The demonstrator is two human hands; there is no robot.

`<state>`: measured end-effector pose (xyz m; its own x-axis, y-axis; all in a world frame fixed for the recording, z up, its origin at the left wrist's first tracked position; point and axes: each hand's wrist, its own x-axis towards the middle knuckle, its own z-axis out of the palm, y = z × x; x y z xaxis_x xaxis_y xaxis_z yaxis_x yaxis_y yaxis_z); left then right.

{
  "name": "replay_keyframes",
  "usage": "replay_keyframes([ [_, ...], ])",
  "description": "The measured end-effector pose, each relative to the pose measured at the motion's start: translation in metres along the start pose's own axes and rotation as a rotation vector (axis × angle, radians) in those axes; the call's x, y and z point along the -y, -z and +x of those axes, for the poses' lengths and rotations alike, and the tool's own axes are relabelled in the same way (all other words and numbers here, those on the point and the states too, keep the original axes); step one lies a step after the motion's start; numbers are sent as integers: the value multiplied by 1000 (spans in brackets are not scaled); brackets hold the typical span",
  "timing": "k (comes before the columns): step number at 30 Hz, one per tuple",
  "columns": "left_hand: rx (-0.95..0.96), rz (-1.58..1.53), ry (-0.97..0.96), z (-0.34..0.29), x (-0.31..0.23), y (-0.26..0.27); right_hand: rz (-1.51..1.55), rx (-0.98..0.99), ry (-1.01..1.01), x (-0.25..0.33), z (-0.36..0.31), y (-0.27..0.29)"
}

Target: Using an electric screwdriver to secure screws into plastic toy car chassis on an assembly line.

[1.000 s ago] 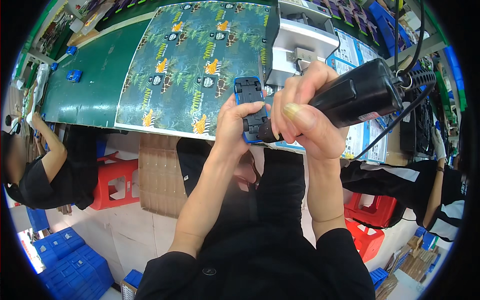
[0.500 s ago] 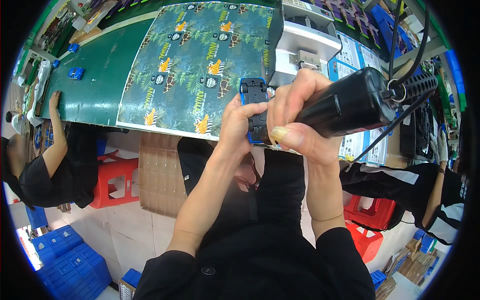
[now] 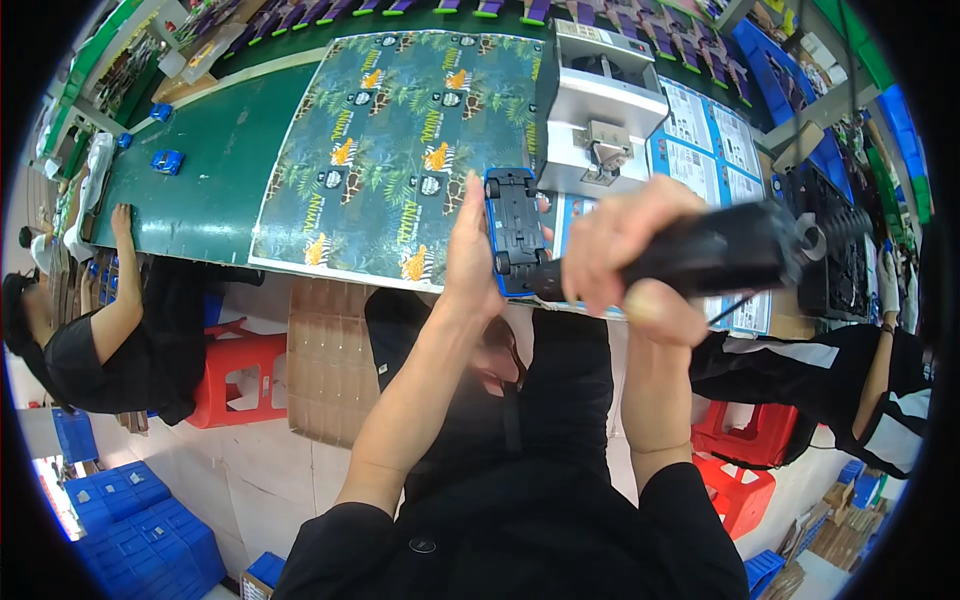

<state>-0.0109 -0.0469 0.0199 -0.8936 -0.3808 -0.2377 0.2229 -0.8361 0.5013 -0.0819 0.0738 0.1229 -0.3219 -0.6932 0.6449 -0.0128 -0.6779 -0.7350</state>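
Observation:
My left hand (image 3: 468, 255) holds a blue toy car (image 3: 516, 228) on end at the table's near edge, its black underside facing me. The thumb lies along the car's left side, and fingertips show at its right side. My right hand (image 3: 635, 250) is wrapped round a black electric screwdriver (image 3: 715, 252), blurred by motion. The tool lies nearly level, pointing left at the lower right part of the car's underside. Whether its tip touches the car I cannot tell.
A silver-grey machine (image 3: 600, 120) stands just beyond my hands, beside a patterned animal-print sheet (image 3: 400, 150). Small blue toy cars (image 3: 167, 161) lie on the green table at left. Co-workers sit on both sides. Red stools (image 3: 240, 375) and blue crates (image 3: 140, 520) are below.
My left thumb has moved off the car's underside to its left side. My right hand and the screwdriver have shifted a little right and down. The whole view has moved slightly.

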Motion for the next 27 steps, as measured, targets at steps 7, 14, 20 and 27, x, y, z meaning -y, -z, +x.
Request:
replay_keyframes([
  [7, 293, 1491, -1099, 29, -59, 11, -180, -239, 47, 37, -43, 36],
  [14, 769, 2469, -1026, 18, -184, 77, -265, -397, -58, 12, -71, 51],
  [20, 111, 2743, -910, -56, -281, 141, -219, -416, -74, 0, -72, 60],
  [27, 466, 1930, -1148, -61, -101, 73, -257, -583, -49, 15, -81, 52],
])
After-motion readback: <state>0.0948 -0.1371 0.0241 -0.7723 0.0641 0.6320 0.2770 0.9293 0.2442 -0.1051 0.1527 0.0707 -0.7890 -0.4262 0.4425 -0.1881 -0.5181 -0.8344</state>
